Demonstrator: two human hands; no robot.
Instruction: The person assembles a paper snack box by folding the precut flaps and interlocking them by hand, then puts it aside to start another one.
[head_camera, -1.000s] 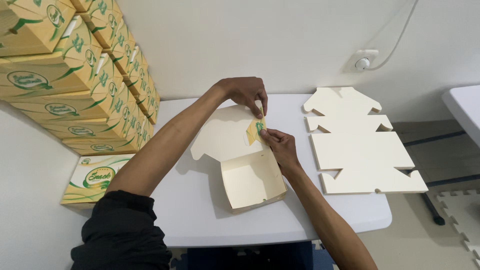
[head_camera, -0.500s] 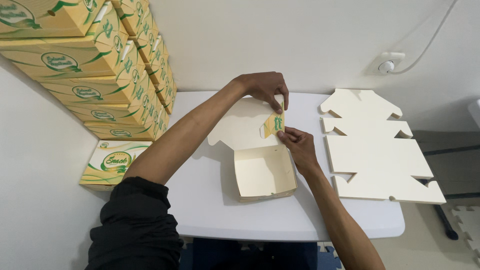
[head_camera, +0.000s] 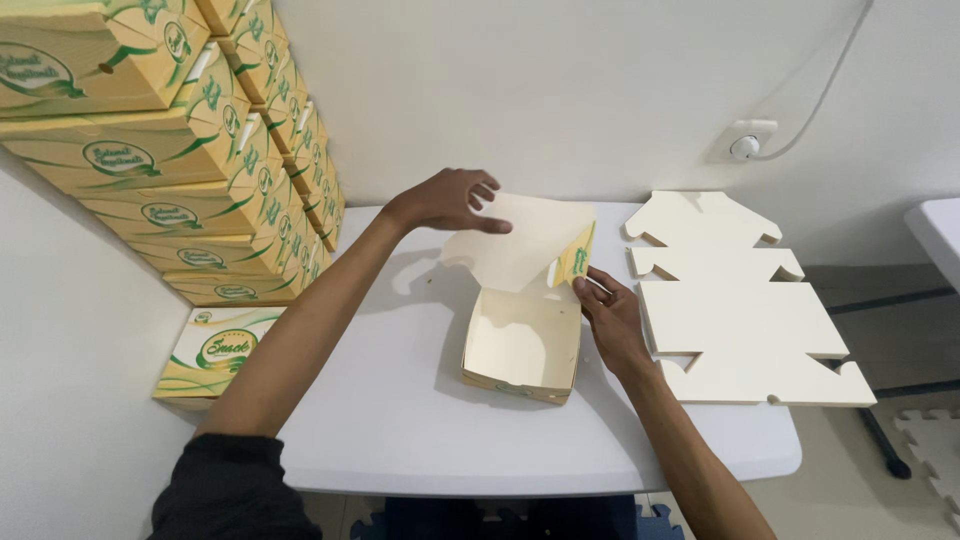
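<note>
Head view: I see one half-formed carton (head_camera: 522, 345) near the middle of the white table (head_camera: 400, 420), with both hands at its lid end.
Carton: the cream tray part stands open-topped and empty, walls up. The lid panel (head_camera: 520, 240) rises from its far wall, tilted away.
Side flap: a small flap (head_camera: 577, 257), printed yellow and green on its outer face, hangs turned down at the lid's right edge.
Left hand: my left hand (head_camera: 445, 200) rests on the lid's far left edge with fingers loosely spread, steadying rather than clamping.
Right hand: my right hand (head_camera: 610, 315) has its fingertips at the foot of the flap, just beside the tray's right rear corner. Whether they pinch it or only press it, I cannot tell.
Step in hand: by my reading, creasing the lid's flap; the lid is not yet closed.
Next move calls for: in my judgement, keeping the lid steady while the flap is held square to it, so it can clear the tray wall.
Surroundings: flat cut blanks (head_camera: 745, 310) lie to the right, finished printed boxes (head_camera: 150, 160) are stacked at left.
</note>
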